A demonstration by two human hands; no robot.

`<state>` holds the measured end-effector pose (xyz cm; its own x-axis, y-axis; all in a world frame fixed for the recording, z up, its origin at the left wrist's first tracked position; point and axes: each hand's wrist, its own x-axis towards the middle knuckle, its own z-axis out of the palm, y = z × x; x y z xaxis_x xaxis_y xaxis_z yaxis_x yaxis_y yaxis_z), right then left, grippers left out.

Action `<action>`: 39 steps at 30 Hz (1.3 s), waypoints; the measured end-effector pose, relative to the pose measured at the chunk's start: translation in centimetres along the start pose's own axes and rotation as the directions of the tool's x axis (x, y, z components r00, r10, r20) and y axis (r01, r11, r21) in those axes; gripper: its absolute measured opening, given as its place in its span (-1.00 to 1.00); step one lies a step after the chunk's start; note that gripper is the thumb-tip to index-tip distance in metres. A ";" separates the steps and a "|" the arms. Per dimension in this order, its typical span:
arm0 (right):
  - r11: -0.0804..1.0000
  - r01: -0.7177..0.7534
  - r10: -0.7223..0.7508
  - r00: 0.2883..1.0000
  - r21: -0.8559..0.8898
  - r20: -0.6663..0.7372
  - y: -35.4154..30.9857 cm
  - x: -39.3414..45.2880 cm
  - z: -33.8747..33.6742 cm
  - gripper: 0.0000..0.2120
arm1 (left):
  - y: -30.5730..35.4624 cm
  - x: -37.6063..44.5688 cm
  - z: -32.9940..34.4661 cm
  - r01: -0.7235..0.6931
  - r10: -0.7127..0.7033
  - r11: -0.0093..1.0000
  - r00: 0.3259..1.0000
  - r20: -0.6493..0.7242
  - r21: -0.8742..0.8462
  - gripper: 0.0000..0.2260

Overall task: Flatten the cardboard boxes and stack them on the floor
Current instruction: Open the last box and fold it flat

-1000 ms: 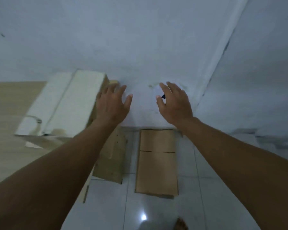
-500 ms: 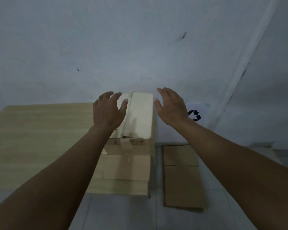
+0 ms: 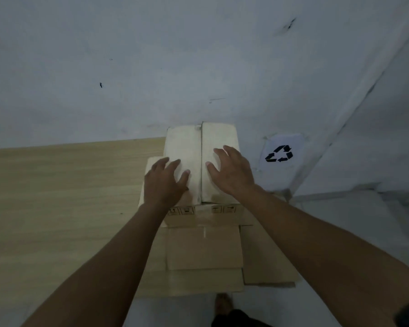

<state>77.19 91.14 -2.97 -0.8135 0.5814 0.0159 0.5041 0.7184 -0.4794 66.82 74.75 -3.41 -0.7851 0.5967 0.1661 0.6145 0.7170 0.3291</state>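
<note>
A cardboard box (image 3: 200, 246) stands on the wooden table's right end, its two pale top flaps (image 3: 191, 147) lying closed with a seam down the middle. My left hand (image 3: 164, 181) rests on the left flap with fingers spread. My right hand (image 3: 229, 172) lies on the right flap, fingers also apart. Neither hand grips anything. A flattened cardboard piece (image 3: 267, 258) lies on the floor just right of the box, partly hidden behind it.
The wooden table (image 3: 64, 197) fills the left side. A white wall stands behind it, with a white sheet bearing a black recycling symbol (image 3: 279, 153) taped at the right. My foot (image 3: 223, 302) shows on the pale floor below the box.
The view has swung left and down so the box sits centred. Both hands have come down from the air onto the box's top flaps.
</note>
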 end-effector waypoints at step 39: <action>0.800 -0.595 0.579 0.799 0.077 0.163 4.0 2.8 -0.8 -0.34 | -2.3 9.0 -6.8 0.283 -0.291 0.956 0.946 0.140 0.074 -0.24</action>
<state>77.15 95.98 -4.12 -0.4055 0.8179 -0.4081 0.8650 0.1990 -0.4607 57.76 76.01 3.67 -0.9109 0.4068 -0.0691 0.3712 0.8811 0.2929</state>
